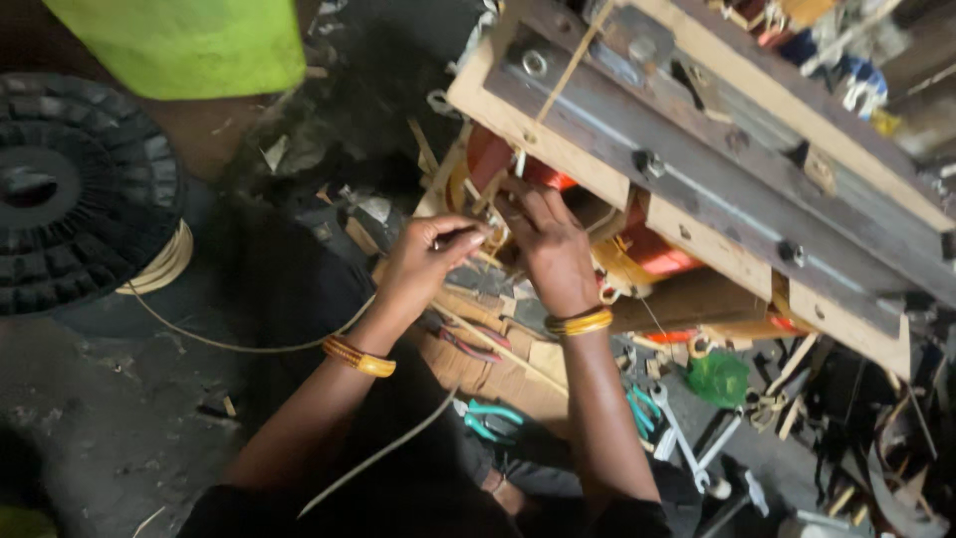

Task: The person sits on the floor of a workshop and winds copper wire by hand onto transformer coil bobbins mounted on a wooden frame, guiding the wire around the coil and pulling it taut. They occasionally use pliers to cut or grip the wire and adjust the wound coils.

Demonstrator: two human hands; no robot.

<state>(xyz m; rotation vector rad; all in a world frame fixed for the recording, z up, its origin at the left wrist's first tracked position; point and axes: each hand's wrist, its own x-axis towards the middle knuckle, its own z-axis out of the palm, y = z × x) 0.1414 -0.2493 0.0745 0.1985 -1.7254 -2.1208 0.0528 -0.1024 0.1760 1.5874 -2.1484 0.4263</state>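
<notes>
My left hand is pinched shut on a thin pale wire or strip, just left of the orange coil windings. My right hand reaches into the windings under the wood and steel clamp frame, fingers curled on a strand there. Both wrists wear yellow-orange bangles. A pale insulated wire runs from the black spool at the left toward my hands.
Teal-handled pliers, a second teal pair, spanners and a green bag lie on the floor below the frame. Wood strips and scraps litter the right side. A bright green object sits top left.
</notes>
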